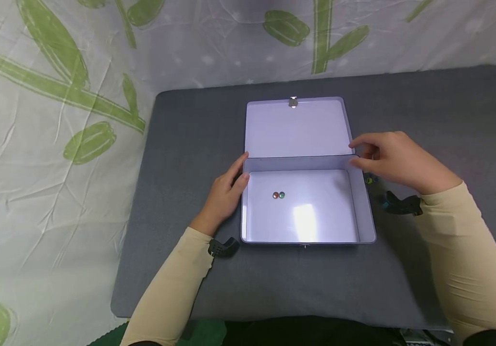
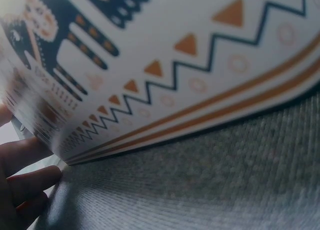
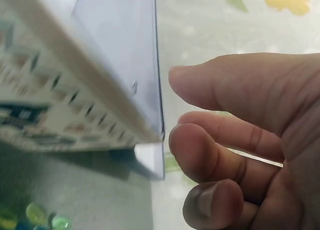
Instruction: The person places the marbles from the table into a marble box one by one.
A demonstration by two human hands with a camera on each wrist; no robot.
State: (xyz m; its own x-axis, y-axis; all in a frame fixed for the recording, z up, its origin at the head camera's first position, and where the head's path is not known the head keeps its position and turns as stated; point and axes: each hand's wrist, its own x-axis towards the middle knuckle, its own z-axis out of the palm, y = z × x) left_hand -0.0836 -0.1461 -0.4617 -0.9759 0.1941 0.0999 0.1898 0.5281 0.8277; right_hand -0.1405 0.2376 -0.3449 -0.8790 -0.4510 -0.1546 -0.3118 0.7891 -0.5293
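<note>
A shallow box [image 1: 365, 211] stands on the dark table with its lid [image 1: 297, 125] folded back, showing a pale inside. Its outer wall [image 2: 150, 54] is printed with orange triangles and zigzags. On the box floor lie a red marble [image 1: 276, 195] and a green marble [image 1: 282, 195], side by side. My left hand [image 1: 224, 197] rests against the box's left side with fairly straight fingers. Near the hinge corner on the right is my right hand [image 1: 397, 158]. Its fingers [image 3: 195, 152] are loosely bent, with nothing between them and the thumb.
Several glass marbles [image 3: 36, 213] lie on the grey table [image 1: 187, 192] outside the box's right side, partly hidden by my right hand in the head view. A metal clasp [image 1: 293, 102] sits on the lid's far edge. Leaf-patterned sheeting [image 1: 213, 43] hangs behind the table.
</note>
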